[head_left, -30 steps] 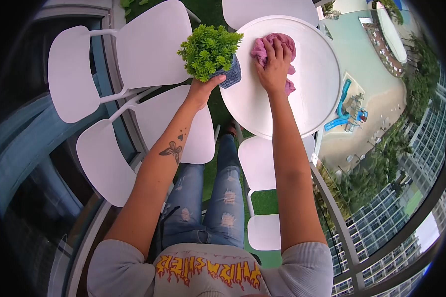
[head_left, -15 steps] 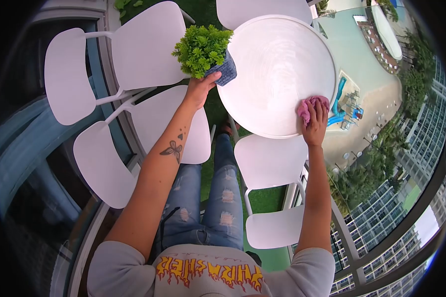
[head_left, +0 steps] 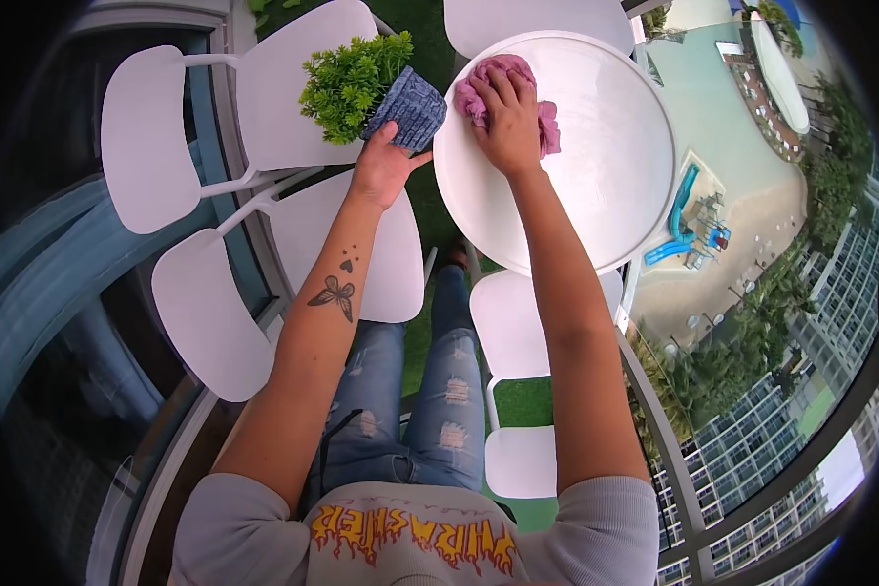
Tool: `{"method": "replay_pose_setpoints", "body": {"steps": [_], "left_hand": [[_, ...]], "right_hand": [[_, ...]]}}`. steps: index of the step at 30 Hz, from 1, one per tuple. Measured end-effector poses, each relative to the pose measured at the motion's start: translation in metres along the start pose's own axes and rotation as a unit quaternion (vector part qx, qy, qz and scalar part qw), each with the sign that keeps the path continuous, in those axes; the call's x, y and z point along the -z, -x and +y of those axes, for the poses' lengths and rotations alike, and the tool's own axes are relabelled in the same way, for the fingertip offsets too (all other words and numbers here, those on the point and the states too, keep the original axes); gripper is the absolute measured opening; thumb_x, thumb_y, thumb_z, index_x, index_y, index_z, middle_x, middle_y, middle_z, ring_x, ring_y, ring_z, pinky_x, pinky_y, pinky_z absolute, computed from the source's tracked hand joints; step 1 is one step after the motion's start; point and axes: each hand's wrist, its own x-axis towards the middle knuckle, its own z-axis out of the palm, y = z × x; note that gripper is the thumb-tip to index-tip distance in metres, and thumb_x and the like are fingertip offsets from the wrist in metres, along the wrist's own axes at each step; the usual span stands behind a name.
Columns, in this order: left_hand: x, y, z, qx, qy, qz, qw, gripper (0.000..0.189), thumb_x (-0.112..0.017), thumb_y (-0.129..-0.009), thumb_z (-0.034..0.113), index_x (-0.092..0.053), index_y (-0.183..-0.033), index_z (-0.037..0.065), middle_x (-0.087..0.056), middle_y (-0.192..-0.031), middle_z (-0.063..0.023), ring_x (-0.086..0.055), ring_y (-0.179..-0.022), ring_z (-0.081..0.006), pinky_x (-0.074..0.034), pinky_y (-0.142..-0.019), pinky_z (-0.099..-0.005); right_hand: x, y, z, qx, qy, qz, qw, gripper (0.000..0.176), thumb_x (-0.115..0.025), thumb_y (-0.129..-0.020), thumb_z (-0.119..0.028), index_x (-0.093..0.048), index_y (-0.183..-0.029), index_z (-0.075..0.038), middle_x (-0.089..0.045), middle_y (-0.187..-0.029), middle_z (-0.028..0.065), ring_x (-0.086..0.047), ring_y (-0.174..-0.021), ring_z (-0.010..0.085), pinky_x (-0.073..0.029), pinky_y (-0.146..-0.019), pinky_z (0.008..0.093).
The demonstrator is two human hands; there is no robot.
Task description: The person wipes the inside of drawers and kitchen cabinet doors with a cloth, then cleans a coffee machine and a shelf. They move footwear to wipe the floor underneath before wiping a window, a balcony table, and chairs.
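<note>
My left hand [head_left: 385, 168] is closed around a dark blue-grey textured pot [head_left: 407, 109] that holds a bushy green plant [head_left: 347, 90]. The pot is tilted, its leafy top leaning to the left, and it is held off the left edge of the round white table [head_left: 610, 186]. On the upper left part of the tabletop, my right hand [head_left: 511, 127] presses down on a crumpled pink cloth [head_left: 503, 80]. Part of the cloth sticks out to the right, beyond my fingers.
White chairs stand around the table: one [head_left: 298, 78] at the upper left, another [head_left: 347, 244] below it, one [head_left: 513, 317] nearer me and one [head_left: 537, 21] behind. A railing [head_left: 654, 420] runs along the right, above a pool area far below. Glass doors line the left.
My right hand has swept the cloth from the table's lower right edge to its upper left. My left hand has moved the potted plant left, off the table's edge, and tilted it further.
</note>
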Motion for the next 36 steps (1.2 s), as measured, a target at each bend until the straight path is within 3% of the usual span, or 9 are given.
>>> {"method": "replay_pose_setpoints", "body": {"steps": [8,12,17,19,20,22,25,28,36], "left_hand": [[0.013,0.002,0.013,-0.068,-0.063,0.018,0.995,0.048,-0.056,-0.084,0.026,-0.042,-0.126,0.008,-0.051,-0.124,-0.0089,-0.046,-0.117,-0.0248,-0.031,-0.101,-0.0489],[0.001,0.004,0.004,-0.048,-0.093,0.003,0.995,0.047,-0.064,-0.079,0.014,-0.046,-0.122,0.010,-0.055,-0.114,-0.0041,-0.052,-0.107,-0.0184,-0.038,-0.096,-0.0384],[-0.038,0.002,-0.027,-0.083,-0.171,0.009,0.982,0.050,-0.071,-0.072,0.009,-0.050,-0.117,0.007,-0.056,-0.110,-0.0048,-0.053,-0.101,-0.0164,-0.041,-0.091,-0.0313],[-0.060,-0.002,-0.038,-0.078,-0.417,0.007,0.906,0.046,-0.074,-0.070,0.014,-0.054,-0.111,0.004,-0.059,-0.104,-0.0055,-0.055,-0.095,-0.0168,-0.044,-0.084,-0.0307],[-0.072,-0.003,-0.043,-0.113,-0.525,-0.002,0.844,0.046,-0.077,-0.067,0.018,-0.057,-0.105,0.001,-0.061,-0.100,-0.0089,-0.058,-0.094,-0.0212,-0.046,-0.080,-0.0331],[-0.080,-0.012,-0.061,-0.166,-0.569,-0.043,0.805,0.047,-0.077,-0.065,0.018,-0.057,-0.105,0.002,-0.062,-0.100,-0.0110,-0.058,-0.094,-0.0242,-0.047,-0.079,-0.0341],[-0.088,-0.029,-0.084,-0.206,-0.605,-0.101,0.763,0.049,-0.077,-0.062,0.016,-0.056,-0.104,0.002,-0.060,-0.102,-0.0160,-0.057,-0.096,-0.0323,-0.047,-0.080,-0.0366],[-0.088,-0.036,-0.103,-0.232,-0.600,-0.097,0.759,0.050,-0.074,-0.065,0.015,-0.054,-0.108,0.002,-0.057,-0.104,-0.0167,-0.056,-0.097,-0.0326,-0.046,-0.082,-0.0366],[-0.074,-0.040,-0.108,-0.272,-0.624,-0.118,0.723,0.047,-0.071,-0.069,0.018,-0.053,-0.110,0.003,-0.055,-0.107,-0.0156,-0.054,-0.097,-0.0326,-0.045,-0.085,-0.0381]], "right_hand": [[0.073,0.147,-0.028,0.040,-0.047,-0.253,0.965,0.045,-0.064,-0.058,-0.004,-0.061,-0.102,-0.014,-0.049,-0.122,0.0049,-0.039,-0.119,0.0289,-0.027,-0.103,0.0467],[0.135,0.191,0.014,-0.008,0.061,-0.246,0.967,0.030,-0.059,-0.060,0.000,-0.063,-0.087,-0.013,-0.053,-0.112,0.0011,-0.047,-0.106,0.0249,-0.036,-0.085,0.0406],[0.194,0.169,0.052,-0.317,-0.039,0.082,0.944,0.026,-0.055,-0.064,0.005,-0.063,-0.088,-0.002,-0.059,-0.095,0.0106,-0.057,-0.085,0.0253,-0.046,-0.078,0.0317],[0.200,0.165,0.061,-0.459,-0.237,0.251,0.819,0.024,-0.055,-0.070,0.004,-0.059,-0.094,0.002,-0.059,-0.093,0.0090,-0.056,-0.082,0.0185,-0.045,-0.074,0.0266],[0.200,0.165,0.060,-0.461,-0.234,0.253,0.817,0.024,-0.055,-0.070,0.004,-0.059,-0.094,0.002,-0.059,-0.093,0.0090,-0.056,-0.082,0.0185,-0.045,-0.074,0.0266],[0.190,0.160,0.049,-0.505,-0.319,0.365,0.714,0.027,-0.056,-0.073,0.001,-0.055,-0.100,0.005,-0.057,-0.091,0.0075,-0.055,-0.083,0.0147,-0.045,-0.076,0.0258],[0.152,0.176,0.040,-0.471,-0.236,0.341,0.779,0.037,-0.061,-0.078,-0.009,-0.050,-0.111,0.004,-0.053,-0.106,0.0122,-0.052,-0.096,0.0208,-0.041,-0.087,0.0315],[0.130,0.183,0.025,-0.363,0.094,0.076,0.924,0.064,-0.071,-0.072,-0.029,-0.044,-0.124,-0.001,-0.031,-0.134,0.0252,-0.031,-0.120,0.0410,-0.029,-0.100,0.0475],[0.083,0.173,-0.025,-0.280,0.106,0.021,0.954,0.056,-0.070,-0.060,-0.017,-0.054,-0.113,-0.011,-0.042,-0.123,0.0194,-0.038,-0.113,0.0399,-0.034,-0.093,0.0480]]}}
